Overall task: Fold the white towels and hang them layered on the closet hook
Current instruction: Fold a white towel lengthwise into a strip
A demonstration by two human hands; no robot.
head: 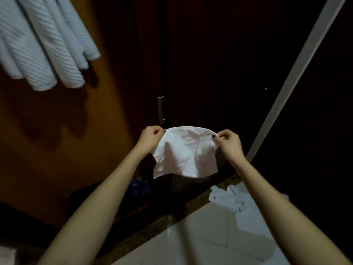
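- White ribbed towels (44,44) hang at upper left, their hook out of view; a careless drape could drag them off.
- Left hand (150,139) pinches one top corner of the small white towel (186,152), held in the air before the dark closet (210,73).
- Right hand (228,143) pinches the other corner; uneven tension would skew the fold, and a slack pinch would drop it.
- Crumpled white cloth (235,201) on the floor (200,236) could catch a foot.
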